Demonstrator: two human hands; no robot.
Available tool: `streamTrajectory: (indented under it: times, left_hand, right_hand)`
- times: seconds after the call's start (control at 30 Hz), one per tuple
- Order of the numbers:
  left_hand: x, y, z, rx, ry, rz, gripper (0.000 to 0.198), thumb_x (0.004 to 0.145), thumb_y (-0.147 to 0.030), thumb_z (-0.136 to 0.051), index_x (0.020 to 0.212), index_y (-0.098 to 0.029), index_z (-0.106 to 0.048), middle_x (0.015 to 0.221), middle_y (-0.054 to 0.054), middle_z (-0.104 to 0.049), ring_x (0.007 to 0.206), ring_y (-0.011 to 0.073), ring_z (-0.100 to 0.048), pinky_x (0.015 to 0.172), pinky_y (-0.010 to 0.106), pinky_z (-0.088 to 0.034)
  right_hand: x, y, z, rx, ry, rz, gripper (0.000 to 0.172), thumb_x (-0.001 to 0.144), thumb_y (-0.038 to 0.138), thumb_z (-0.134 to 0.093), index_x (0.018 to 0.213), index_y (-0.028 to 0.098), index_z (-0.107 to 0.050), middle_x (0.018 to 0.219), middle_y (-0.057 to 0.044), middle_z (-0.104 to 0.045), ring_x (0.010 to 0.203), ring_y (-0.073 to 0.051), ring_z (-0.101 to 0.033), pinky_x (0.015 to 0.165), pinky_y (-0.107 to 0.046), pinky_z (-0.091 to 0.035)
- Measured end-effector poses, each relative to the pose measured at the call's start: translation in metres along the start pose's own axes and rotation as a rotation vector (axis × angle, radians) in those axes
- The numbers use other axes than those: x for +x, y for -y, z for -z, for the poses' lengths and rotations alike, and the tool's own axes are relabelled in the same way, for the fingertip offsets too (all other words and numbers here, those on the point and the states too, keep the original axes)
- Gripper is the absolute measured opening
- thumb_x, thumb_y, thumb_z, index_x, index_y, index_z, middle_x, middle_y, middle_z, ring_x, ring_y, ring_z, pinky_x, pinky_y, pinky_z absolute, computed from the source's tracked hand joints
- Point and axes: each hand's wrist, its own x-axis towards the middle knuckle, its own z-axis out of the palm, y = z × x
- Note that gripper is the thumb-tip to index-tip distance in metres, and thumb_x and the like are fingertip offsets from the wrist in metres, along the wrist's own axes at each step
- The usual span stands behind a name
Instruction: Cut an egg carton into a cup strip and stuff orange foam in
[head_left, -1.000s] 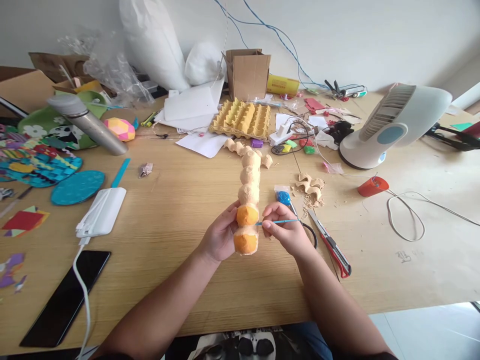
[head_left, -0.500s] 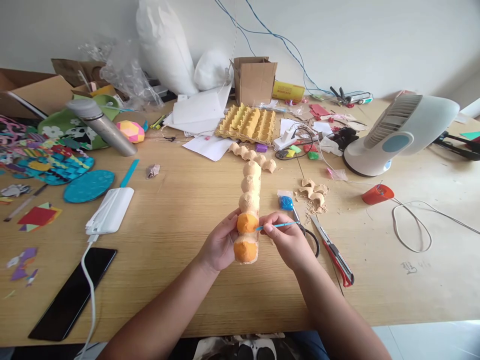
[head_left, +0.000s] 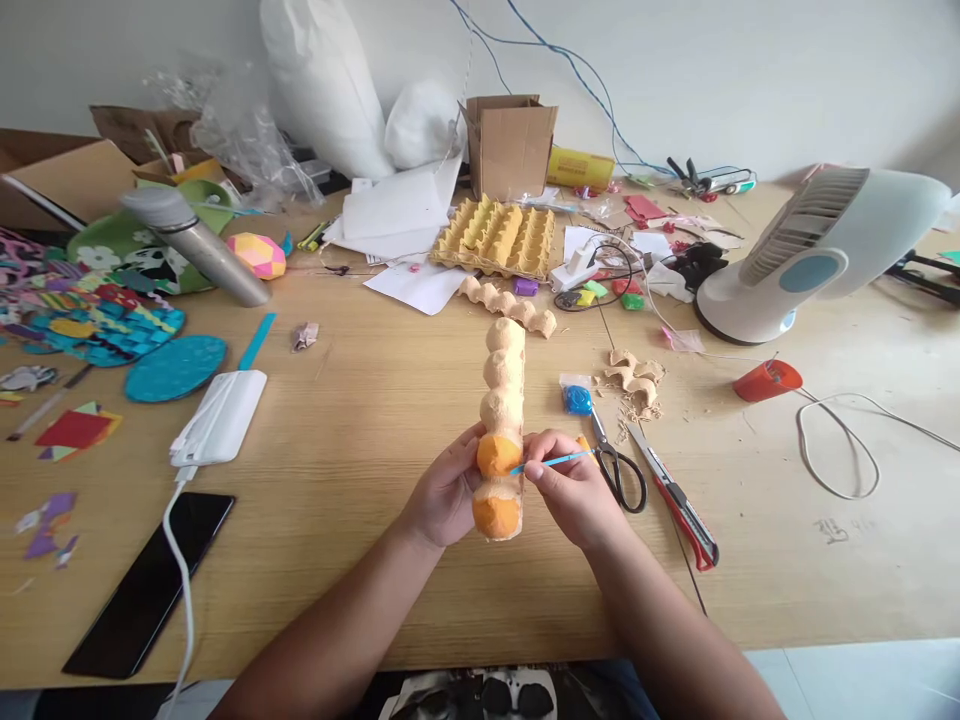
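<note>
A strip of egg carton with several bumps points away from me above the table. Its two nearest bumps are covered in orange, and the farther ones are bare tan. My left hand grips the strip along its left side, near the orange bumps. Between the thumb and fingers of my right hand is a thin blue stick, its tip touching the lower right of the second orange bump. A bit of orange material shows just behind my right hand.
Scissors and a utility knife lie right of my hands. Beyond are a blue clay packet, carton scraps, another carton strip and a yellow egg tray. A fan stands right; a phone and power bank lie left.
The stick's tip has shifted slightly lower on the second orange bump. The orange bit behind my right hand has come into sight. The whole view has shifted a little.
</note>
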Motion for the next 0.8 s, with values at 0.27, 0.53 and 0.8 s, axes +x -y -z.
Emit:
streamTrajectory:
  times: [0.27, 0.53, 0.8]
  left_hand:
    - [0.003, -0.002, -0.003, -0.03, 0.033, -0.013, 0.025, 0.094, -0.04, -0.075, 0.11, -0.021, -0.078, 0.097, 0.003, -0.076, 0.085, 0.0169, -0.07, 0.076, 0.027, -0.056]
    - [0.004, -0.001, 0.001, -0.056, 0.022, -0.017, 0.024, 0.094, -0.037, -0.075, 0.111, -0.02, -0.079, 0.098, 0.004, -0.077, 0.084, 0.0162, -0.072, 0.077, 0.027, -0.058]
    - [0.002, 0.0, 0.001, -0.026, -0.028, 0.025, 0.026, 0.095, -0.039, -0.073, 0.114, -0.021, -0.077, 0.097, 0.004, -0.077, 0.08, 0.0163, -0.072, 0.074, 0.026, -0.06]
  right_hand:
    - [-0.002, 0.005, -0.009, 0.092, -0.035, -0.074, 0.036, 0.078, 0.044, -0.095, 0.075, 0.022, -0.066, 0.078, 0.001, -0.065, 0.073, -0.015, -0.052, 0.071, -0.03, -0.039]
    - [-0.001, 0.001, -0.014, 0.118, -0.052, -0.086, 0.04, 0.073, 0.045, -0.098, 0.075, 0.022, -0.066, 0.071, 0.004, -0.06, 0.069, -0.013, -0.05, 0.068, -0.028, -0.038]
    - [-0.002, -0.004, -0.011, 0.03, -0.077, -0.008, 0.038, 0.076, 0.046, -0.097, 0.079, 0.022, -0.067, 0.075, 0.003, -0.063, 0.07, -0.013, -0.053, 0.068, -0.028, -0.04]
